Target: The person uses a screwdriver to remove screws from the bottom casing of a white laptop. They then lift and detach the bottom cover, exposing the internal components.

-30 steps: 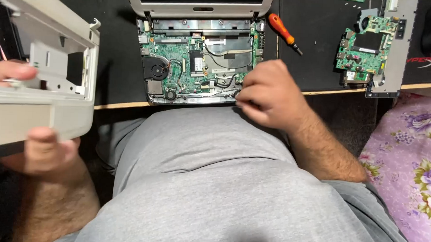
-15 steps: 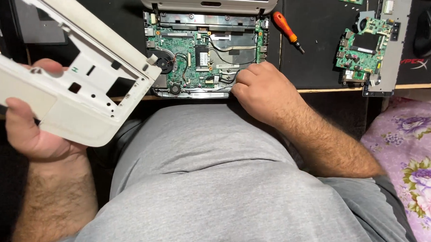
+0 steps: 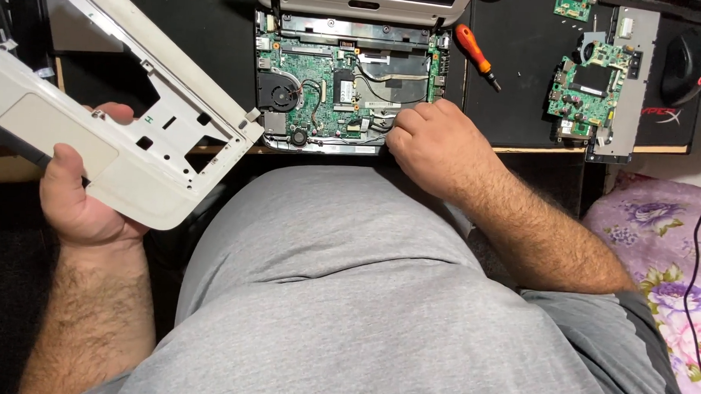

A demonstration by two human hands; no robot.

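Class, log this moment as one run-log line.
left hand: holds white cover | right hand: on open laptop | screwdriver: on desk

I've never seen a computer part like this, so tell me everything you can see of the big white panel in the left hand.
The white panel looks like hard plastic: a laptop's top cover, off the machine. One large opening takes up its upper half, with small slots and holes cut below it and a smooth rectangular pad area at its left. It is tilted, raised above the dark desk. The left hand holds its lower edge, thumb on the face.
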